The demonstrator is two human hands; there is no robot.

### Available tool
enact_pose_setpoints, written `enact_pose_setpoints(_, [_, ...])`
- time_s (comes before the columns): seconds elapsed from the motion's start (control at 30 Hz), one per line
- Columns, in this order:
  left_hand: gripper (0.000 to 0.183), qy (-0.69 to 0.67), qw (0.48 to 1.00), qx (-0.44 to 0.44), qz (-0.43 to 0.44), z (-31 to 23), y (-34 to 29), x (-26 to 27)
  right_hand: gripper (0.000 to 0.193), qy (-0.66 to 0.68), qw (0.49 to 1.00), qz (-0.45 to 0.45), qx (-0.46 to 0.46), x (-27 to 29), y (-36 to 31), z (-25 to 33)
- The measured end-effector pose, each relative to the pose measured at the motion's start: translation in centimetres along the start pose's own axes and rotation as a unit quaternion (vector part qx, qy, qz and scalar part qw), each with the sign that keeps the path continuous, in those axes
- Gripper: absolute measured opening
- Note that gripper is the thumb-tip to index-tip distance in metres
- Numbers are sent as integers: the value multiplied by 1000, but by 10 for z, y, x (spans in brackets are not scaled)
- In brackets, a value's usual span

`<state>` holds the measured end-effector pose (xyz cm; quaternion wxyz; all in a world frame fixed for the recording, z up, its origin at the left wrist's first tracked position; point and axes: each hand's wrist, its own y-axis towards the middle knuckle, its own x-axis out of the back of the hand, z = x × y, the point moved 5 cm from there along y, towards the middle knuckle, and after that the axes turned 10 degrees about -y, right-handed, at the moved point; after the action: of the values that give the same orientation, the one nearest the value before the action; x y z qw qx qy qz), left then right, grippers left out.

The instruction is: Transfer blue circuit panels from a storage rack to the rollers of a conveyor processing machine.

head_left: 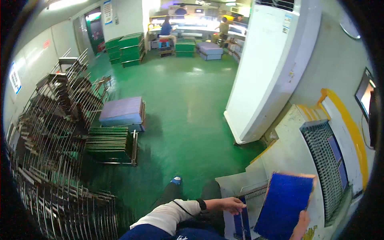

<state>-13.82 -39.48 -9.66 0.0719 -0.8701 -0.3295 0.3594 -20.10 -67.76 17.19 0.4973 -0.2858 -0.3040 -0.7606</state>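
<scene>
My right hand [302, 226] grips the lower right edge of a flat blue board [285, 204] with a copper-coloured rim. The board is tilted and held up over a slotted rack [257, 193] on my right. My left hand [233, 205], with a black band at the wrist, reaches across to the rack. Its fingers are pinched together at the top edge of a second, narrow-looking blue board [241, 224], which stands edge-on there. The lower parts of both boards are cut off or hidden.
Beside me on the right stands a pale machine with a meshed conveyor [326, 168] carrying blue boards. A tall white cabinet [260, 68] rises ahead. On the left are metal rod racks [60, 132], stacked green boards [108, 142] and a purple-topped stack [122, 110]. Two people sit far back.
</scene>
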Motion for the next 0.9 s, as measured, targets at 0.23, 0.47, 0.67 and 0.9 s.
enact_pose_setpoints(0.23, [52,-61,993,-83,55,-66,6,-57,49,488,857,-94,-140,-29,26,-56])
enact_pose_setpoints(0.47, [14,-11,992,-128,-2,-124,28,-77,57,516,837,-96,-155,-32,44,-83])
enact_pose_setpoints(0.67, [10,-51,981,-185,15,-179,89,-105,54,515,843,-85,-125,-4,84,-85])
enact_pose_setpoints(0.9, [9,-69,984,-152,-69,-182,145,-105,47,196,958,-170,122,-17,53,-104])
